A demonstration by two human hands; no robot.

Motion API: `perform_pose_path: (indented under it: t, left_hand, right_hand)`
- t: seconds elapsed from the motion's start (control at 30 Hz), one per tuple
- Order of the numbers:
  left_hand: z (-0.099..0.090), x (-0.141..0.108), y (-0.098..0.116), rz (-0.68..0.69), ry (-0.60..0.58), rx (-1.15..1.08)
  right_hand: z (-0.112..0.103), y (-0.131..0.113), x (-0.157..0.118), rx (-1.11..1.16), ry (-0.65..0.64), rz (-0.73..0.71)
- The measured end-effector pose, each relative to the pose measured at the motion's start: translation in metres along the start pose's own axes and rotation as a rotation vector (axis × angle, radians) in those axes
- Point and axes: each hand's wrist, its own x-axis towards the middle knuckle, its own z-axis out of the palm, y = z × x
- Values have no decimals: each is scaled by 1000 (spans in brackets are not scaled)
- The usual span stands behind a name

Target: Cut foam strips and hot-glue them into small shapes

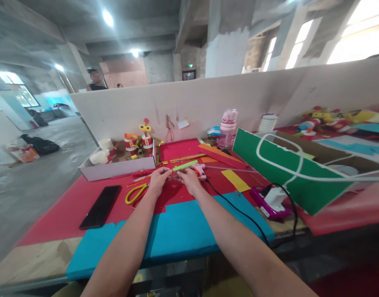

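My left hand is closed in a pinch at the near end of a bright green paper strip. Close beside it, my right hand has its fingers bent in under the strip; what lies between their tips is too small to make out. A bit of red shows between the two hands. Just beyond my right hand lies a pink glue gun, its black cord running towards me. Yellow-handled scissors rest left of my left hand. Red paper and blue paper cover the table below.
A black phone lies at left. Behind it, a shallow box holds paper cups and decorated cup figures. Orange strips and a yellow piece lie at right. A purple power strip sits before a green box.
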Motion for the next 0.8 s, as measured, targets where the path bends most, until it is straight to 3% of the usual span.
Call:
perform_pose_path:
  t: [0.23, 0.8]
  left_hand:
    - [0, 1, -2, 5, -25, 22]
    - [1, -3, -1, 40, -25, -12]
  right_hand:
    - [-1, 3, 1, 88, -14, 39]
    - [-2, 8, 1, 3, 14, -10]
